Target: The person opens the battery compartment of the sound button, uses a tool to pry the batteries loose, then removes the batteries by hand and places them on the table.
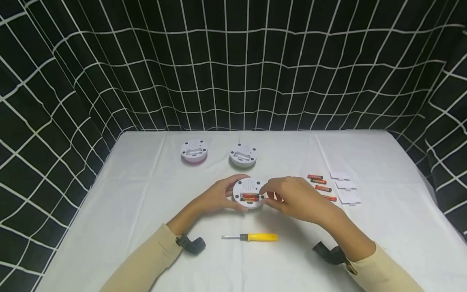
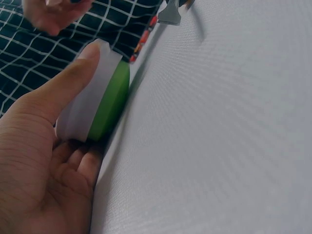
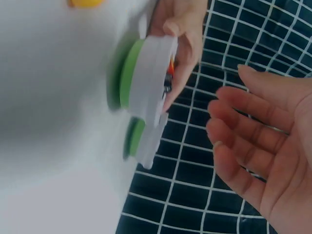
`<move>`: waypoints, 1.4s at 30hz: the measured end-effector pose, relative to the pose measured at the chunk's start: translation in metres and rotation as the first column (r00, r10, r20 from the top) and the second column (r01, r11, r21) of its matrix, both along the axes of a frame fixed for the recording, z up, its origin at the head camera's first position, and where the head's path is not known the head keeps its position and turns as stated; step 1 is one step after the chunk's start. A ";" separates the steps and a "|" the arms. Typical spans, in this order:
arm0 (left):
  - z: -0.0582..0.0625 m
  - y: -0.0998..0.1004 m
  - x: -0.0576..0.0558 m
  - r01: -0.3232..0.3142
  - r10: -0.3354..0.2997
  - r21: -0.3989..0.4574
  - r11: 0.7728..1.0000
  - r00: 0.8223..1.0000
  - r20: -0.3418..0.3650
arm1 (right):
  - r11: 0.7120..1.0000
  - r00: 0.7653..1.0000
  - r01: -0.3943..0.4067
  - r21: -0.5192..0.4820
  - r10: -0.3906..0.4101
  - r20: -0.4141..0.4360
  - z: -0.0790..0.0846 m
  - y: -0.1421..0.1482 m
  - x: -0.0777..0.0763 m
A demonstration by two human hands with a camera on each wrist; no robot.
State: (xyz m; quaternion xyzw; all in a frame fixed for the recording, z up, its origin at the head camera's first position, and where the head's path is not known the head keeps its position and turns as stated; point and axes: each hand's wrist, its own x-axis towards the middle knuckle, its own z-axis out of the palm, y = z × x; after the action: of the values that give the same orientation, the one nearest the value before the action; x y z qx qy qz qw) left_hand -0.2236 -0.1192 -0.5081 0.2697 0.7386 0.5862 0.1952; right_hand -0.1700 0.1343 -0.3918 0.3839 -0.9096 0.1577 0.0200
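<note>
A round white device (image 1: 249, 184) with a green underside lies bottom up on the table. Speaker holes and small dark feet show on its face. Red-and-black batteries (image 1: 249, 198) fill its uncovered compartment. My left hand (image 1: 220, 195) grips the left side of the rim; in the left wrist view the thumb (image 2: 80, 73) lies on the white edge, the other fingers below. Beside the right edge hovers my right hand (image 1: 290, 196), its fingers loosely bent. The right wrist view shows this hand (image 3: 265, 141) apart from the device (image 3: 151, 73), holding nothing.
Two similar round devices (image 1: 195, 151) (image 1: 243, 155) stand behind, compartments showing. To the right lie several loose batteries (image 1: 322, 188) and three white covers (image 1: 345, 185). A yellow-handled screwdriver (image 1: 260, 237) lies in front. Netted dark curtains (image 1: 237, 81) surround the white table (image 1: 127, 227).
</note>
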 end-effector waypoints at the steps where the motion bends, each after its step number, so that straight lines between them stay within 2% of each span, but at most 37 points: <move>1: -0.001 0.000 0.000 0.001 -0.001 0.003 1.000 1.000 0.003 | 1.000 1.000 0.009 0.000 -0.009 -0.009 0.001 0.000 -0.002; 8: -0.005 0.000 0.001 -0.003 0.003 0.007 1.000 1.000 0.002 | 0.999 0.997 0.039 0.000 -0.038 -0.061 0.002 -0.001 -0.014; 18: -0.007 -0.001 0.001 -0.006 0.006 0.000 1.000 1.000 0.007 | 0.997 1.000 0.019 0.079 -0.018 -0.010 -0.008 -0.012 -0.024; 23: -0.007 0.000 0.000 -0.004 0.004 0.001 1.000 1.000 0.008 | 0.997 1.000 0.006 0.081 -0.006 -0.006 -0.015 -0.016 -0.029; 30: -0.005 0.000 -0.002 -0.005 0.005 -0.013 1.000 1.000 -0.019 | 0.995 1.000 -0.003 0.104 0.004 -0.007 -0.018 -0.020 -0.032; 42: -0.003 -0.002 -0.002 -0.006 0.006 -0.012 1.000 1.000 -0.002 | 0.990 0.999 -0.022 0.143 0.025 -0.023 -0.018 -0.025 -0.034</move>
State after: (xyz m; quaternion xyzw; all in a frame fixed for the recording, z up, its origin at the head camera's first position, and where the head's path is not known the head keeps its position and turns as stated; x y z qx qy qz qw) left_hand -0.2256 -0.1208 -0.5113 0.2667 0.7432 0.5820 0.1944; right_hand -0.2040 0.1092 -0.4095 0.3970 -0.9136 0.0878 0.0019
